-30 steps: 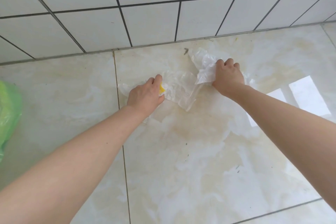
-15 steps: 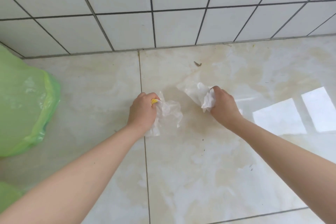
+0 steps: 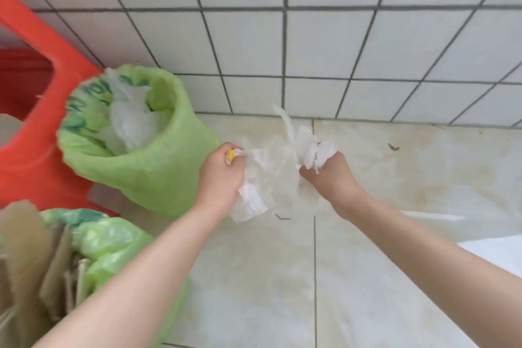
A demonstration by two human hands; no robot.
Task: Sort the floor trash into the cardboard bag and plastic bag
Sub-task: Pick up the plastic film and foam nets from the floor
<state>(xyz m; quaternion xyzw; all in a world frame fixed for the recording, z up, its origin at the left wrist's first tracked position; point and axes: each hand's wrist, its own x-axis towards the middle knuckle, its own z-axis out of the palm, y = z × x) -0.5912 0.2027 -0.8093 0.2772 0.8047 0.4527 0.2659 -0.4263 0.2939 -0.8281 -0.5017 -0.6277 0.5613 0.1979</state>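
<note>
My left hand (image 3: pixel 221 178) grips a crumpled clear plastic film (image 3: pixel 268 178) with a small yellow scrap (image 3: pixel 231 155) showing at the knuckles. My right hand (image 3: pixel 329 175) grips another bunch of white crumpled plastic (image 3: pixel 319 154). Both bunches are lifted off the floor and touch between the hands. To the left stands an open green bag (image 3: pixel 147 169) with clear plastic trash inside. At the lower left a second green bag (image 3: pixel 113 240) holds brown cardboard pieces (image 3: pixel 25 257).
A red plastic stool (image 3: pixel 34 155) stands behind the bags at the left. A white tiled wall (image 3: pixel 310 45) meets the marbled floor (image 3: pixel 395 192) just beyond my hands. Small dark debris bits (image 3: pixel 393 146) lie on the floor.
Both hands have gathered the plastic off the floor and raised it. The view has swung left, bringing the two green bags and the red stool into sight.
</note>
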